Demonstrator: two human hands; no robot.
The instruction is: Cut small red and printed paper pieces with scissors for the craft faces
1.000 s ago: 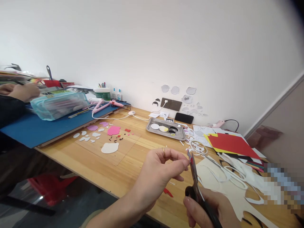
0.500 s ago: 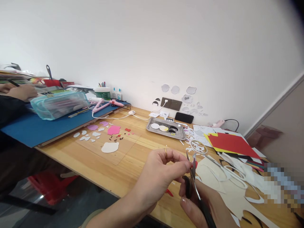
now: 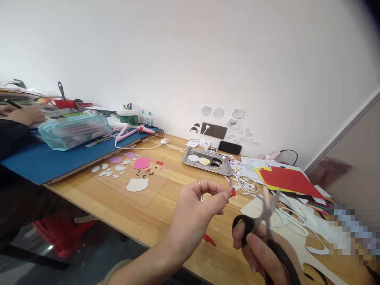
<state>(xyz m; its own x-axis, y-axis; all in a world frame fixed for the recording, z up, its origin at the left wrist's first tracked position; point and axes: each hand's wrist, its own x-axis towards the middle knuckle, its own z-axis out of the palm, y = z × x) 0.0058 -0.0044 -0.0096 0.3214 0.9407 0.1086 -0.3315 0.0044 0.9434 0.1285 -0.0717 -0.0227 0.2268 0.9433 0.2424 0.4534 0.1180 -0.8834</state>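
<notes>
My left hand [image 3: 196, 209] hovers over the wooden table [image 3: 166, 206], its thumb and forefinger pinched on a tiny red paper piece [image 3: 233, 192]. A ring sits on one of its fingers. My right hand [image 3: 261, 253], low at the right, grips black-handled scissors [image 3: 261, 221]; the blades point up and right, blurred by motion, a little apart from the red piece. Cream cut-out paper [image 3: 285, 237] lies under and beside the scissors.
A steel tray [image 3: 208, 161] with paper rounds stands mid-table, red and yellow sheets [image 3: 287, 179] to its right. Pink and white cut shapes [image 3: 136, 174] lie on a clear sheet. Another person's hands [image 3: 20, 114] work far left, by a blue board [image 3: 44, 158] and a teal pouch [image 3: 74, 130].
The scissors have swung away from the red piece, down and to the right, blades now tilted. My left hand has lifted slightly leftward, still pinching the piece.
</notes>
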